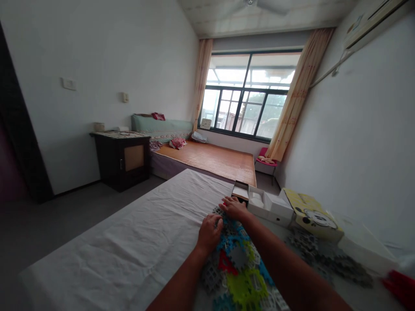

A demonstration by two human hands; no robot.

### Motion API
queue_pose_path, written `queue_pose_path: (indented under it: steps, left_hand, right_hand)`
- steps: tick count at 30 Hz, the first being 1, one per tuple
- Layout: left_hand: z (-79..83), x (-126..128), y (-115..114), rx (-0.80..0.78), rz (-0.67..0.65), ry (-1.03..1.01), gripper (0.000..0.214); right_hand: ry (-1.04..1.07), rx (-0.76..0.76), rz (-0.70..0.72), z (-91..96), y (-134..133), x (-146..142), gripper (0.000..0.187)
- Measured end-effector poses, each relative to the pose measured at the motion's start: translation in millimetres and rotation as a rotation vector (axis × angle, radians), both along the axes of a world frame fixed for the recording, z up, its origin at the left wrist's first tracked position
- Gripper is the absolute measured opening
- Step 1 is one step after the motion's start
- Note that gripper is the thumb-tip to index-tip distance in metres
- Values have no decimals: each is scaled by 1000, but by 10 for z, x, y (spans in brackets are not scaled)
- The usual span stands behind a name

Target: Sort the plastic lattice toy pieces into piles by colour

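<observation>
Flat plastic interlocking pieces with notched edges lie across the table in blue, grey, red and yellow-green [248,287]. A red piece [228,262] sits among them near the middle. My left hand [210,233] is at the left edge of these pieces, its fingers curled in and closed on a grey one [218,211] at the far end. Farther out, my right hand [234,208] lies over the far end of the pieces, fingers stretched forward and slightly apart. What is under its palm is hidden.
Open boxes [256,199] and a white box [278,210] stand beyond my right hand. A yellow box [311,214] and piles of dark grey pieces [348,268] are at the right. White cloth [129,246] covers the table's left part. Behind it are a bed [210,157] and cabinet [125,157].
</observation>
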State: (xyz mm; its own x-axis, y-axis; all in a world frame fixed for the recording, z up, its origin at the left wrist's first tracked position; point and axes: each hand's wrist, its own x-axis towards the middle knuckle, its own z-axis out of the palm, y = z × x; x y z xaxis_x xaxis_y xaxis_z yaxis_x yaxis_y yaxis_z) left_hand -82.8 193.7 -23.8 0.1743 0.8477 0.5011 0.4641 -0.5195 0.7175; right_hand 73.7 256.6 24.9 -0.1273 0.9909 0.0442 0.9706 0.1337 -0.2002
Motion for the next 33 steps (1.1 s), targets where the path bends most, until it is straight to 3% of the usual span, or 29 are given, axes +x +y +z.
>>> queue_pose_path:
  steps: [4,8,13,15,19,23,28,33]
  left_hand:
    - [-32,3,16,18,21,-13,28]
    - [-54,1,53,39,101,-37,32]
    - [-50,15,70,-2,80,-27,34]
    - [-41,18,64,-11,61,-22,35]
    - [-32,6,69,-23,114,-15,37]
    - [-53,0,92,-22,147,56,39]
    - [-55,14,53,-25,19,148,35]
    - [51,-28,16,-49,-119,55,40]
  right_hand:
    - [-3,-55,-4,-57,-9,106,54]
    - [5,-75,33,-58,-335,160,50]
    - [149,-58,352,5,-657,237,53]
    - [159,-9,304,20,-600,324,54]
    - [97,49,38,-82,-345,537,52]
    - [106,19,-7,-275,-300,649,50]
    - [153,-15,107,-335,-589,583,49]
    - [349,-67,182,-119,-1093,422,56]
